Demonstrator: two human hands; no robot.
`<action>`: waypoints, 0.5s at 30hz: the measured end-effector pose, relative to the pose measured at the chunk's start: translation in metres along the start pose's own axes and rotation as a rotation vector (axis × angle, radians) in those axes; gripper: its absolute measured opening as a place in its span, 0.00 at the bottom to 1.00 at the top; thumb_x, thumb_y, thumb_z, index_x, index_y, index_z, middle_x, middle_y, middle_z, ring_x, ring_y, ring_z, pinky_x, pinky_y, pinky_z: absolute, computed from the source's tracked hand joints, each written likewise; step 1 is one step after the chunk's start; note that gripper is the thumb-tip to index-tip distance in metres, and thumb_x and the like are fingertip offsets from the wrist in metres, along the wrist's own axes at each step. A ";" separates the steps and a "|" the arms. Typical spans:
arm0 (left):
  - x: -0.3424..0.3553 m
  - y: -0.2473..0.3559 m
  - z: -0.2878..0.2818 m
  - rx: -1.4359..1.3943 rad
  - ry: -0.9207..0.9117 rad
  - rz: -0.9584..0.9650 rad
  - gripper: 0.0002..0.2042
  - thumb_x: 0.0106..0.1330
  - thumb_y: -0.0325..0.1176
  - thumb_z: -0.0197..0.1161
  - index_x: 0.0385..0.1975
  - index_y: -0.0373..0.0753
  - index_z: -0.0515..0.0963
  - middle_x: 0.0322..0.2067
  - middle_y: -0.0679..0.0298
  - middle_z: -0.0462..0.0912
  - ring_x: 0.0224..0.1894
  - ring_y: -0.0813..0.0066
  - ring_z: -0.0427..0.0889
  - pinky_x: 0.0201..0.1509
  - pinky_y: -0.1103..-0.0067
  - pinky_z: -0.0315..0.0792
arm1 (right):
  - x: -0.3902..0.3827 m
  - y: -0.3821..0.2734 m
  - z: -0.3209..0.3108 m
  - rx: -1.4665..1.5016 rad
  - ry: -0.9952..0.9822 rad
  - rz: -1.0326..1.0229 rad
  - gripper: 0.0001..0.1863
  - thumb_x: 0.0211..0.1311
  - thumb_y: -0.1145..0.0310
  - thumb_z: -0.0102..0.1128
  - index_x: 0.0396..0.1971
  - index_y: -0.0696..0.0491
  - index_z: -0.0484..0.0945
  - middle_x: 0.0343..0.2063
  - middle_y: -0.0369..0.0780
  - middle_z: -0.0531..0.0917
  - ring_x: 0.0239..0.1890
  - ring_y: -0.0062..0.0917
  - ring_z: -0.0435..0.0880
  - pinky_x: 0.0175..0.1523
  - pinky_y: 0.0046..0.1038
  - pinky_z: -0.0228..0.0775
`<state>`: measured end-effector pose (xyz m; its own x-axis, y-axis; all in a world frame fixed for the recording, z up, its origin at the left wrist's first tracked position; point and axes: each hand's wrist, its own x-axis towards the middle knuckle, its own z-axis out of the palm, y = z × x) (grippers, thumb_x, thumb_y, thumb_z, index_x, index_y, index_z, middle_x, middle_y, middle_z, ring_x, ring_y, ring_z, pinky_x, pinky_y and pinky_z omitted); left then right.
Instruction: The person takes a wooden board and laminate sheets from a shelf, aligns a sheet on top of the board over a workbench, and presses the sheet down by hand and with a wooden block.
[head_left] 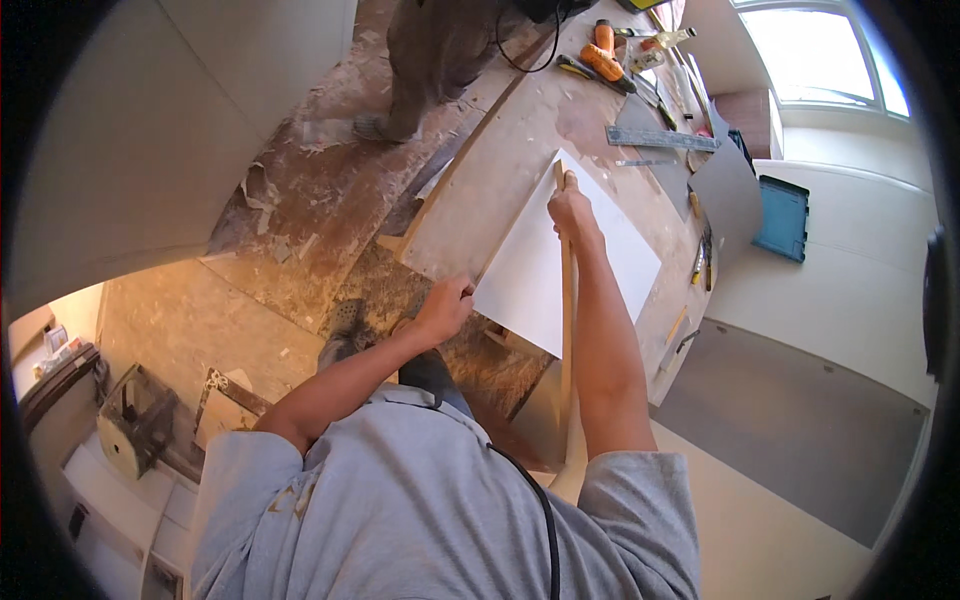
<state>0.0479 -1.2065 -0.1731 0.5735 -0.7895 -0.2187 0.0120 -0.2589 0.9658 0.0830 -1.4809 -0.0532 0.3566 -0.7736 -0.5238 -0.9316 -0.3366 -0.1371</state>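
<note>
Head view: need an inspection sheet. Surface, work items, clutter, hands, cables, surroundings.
Surface: pale wooden worktable, stained and scuffed.
Work items: white sheet on the worktable; wooden strip lying over it, running past its near edge.
Clutter: orange-and-black tool, metal ruler and grey sheets toward the far and right side.
Hands: right hand grips the strip; left hand at the white sheet's left edge, fingers curled, contact unclear.
Cables: thin black cable looping at the top; black cord across the shirt.
Surroundings: floor littered with scraps; blue tray-like item at right; bright window.
</note>
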 end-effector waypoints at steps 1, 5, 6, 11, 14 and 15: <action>0.000 0.001 0.000 0.004 0.009 0.000 0.09 0.60 0.30 0.63 0.36 0.31 0.80 0.31 0.49 0.84 0.36 0.53 0.84 0.42 0.65 0.76 | 0.007 0.000 -0.002 0.006 0.012 -0.012 0.36 0.71 0.66 0.35 0.78 0.48 0.44 0.36 0.54 0.86 0.27 0.39 0.85 0.32 0.39 0.77; -0.004 0.002 -0.002 0.018 0.000 -0.006 0.09 0.59 0.30 0.63 0.36 0.32 0.80 0.32 0.49 0.84 0.36 0.53 0.85 0.42 0.65 0.76 | 0.015 -0.012 -0.012 0.010 -0.012 0.003 0.36 0.71 0.68 0.35 0.78 0.48 0.43 0.37 0.53 0.85 0.29 0.37 0.86 0.33 0.38 0.77; -0.006 0.005 -0.004 0.018 -0.013 -0.014 0.10 0.59 0.31 0.63 0.36 0.32 0.81 0.32 0.48 0.84 0.37 0.52 0.85 0.43 0.64 0.76 | 0.019 -0.011 -0.014 0.015 -0.009 -0.001 0.36 0.71 0.68 0.35 0.78 0.48 0.43 0.37 0.53 0.85 0.29 0.37 0.86 0.33 0.38 0.77; -0.001 0.004 0.000 0.046 -0.039 -0.051 0.11 0.59 0.33 0.62 0.35 0.32 0.82 0.32 0.47 0.85 0.37 0.51 0.85 0.43 0.63 0.77 | 0.015 -0.004 -0.014 0.029 -0.021 0.002 0.36 0.71 0.69 0.36 0.78 0.46 0.43 0.37 0.52 0.85 0.31 0.35 0.86 0.35 0.37 0.77; 0.004 0.000 0.001 0.110 -0.037 -0.028 0.11 0.58 0.34 0.63 0.35 0.33 0.83 0.27 0.49 0.85 0.32 0.53 0.86 0.39 0.64 0.77 | -0.030 0.009 0.009 0.031 -0.028 0.015 0.34 0.72 0.67 0.36 0.78 0.45 0.46 0.40 0.56 0.85 0.36 0.43 0.88 0.39 0.44 0.79; 0.002 0.002 -0.003 0.063 -0.076 -0.050 0.11 0.58 0.34 0.63 0.35 0.34 0.83 0.26 0.51 0.85 0.30 0.56 0.86 0.37 0.65 0.77 | -0.048 0.031 0.036 -0.034 0.014 -0.046 0.33 0.73 0.66 0.36 0.77 0.45 0.47 0.42 0.59 0.84 0.38 0.49 0.87 0.43 0.47 0.78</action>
<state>0.0517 -1.2068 -0.1707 0.5096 -0.8141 -0.2784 -0.0142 -0.3315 0.9433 0.0344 -1.4349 -0.0629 0.4003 -0.7642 -0.5058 -0.9113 -0.3899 -0.1321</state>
